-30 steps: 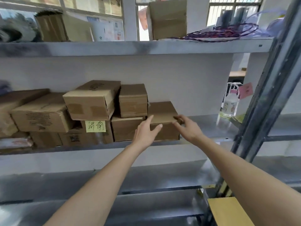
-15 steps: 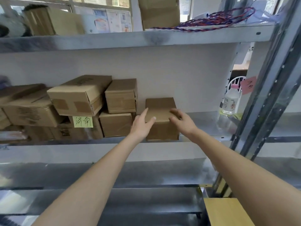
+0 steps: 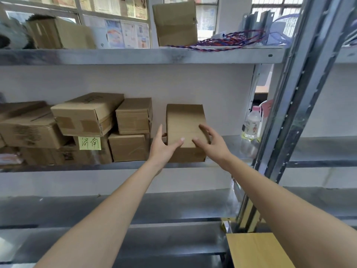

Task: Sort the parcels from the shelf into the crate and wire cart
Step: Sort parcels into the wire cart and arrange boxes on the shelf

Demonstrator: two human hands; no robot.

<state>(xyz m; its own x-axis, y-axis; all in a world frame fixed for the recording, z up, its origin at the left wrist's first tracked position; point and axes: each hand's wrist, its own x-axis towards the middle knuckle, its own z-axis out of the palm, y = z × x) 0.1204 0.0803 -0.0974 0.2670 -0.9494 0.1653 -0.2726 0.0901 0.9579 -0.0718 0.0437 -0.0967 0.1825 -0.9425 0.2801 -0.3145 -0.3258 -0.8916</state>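
Right now both hands, left hand (image 3: pixel 161 146) and right hand (image 3: pixel 211 145), spread loosely against the small cardboard parcel (image 3: pixel 185 124) on the middle shelf (image 3: pixel 222 163); looks light, stiff, grip the sides.

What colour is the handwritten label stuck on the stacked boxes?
Light green label with dark handwriting, seen in the head view.

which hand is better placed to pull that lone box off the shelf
Right, probably. The right hand lies spread over the top of the lone box, fingers reaching back. The left hand only has its thumb on the front top edge, fingers straight beside the box.
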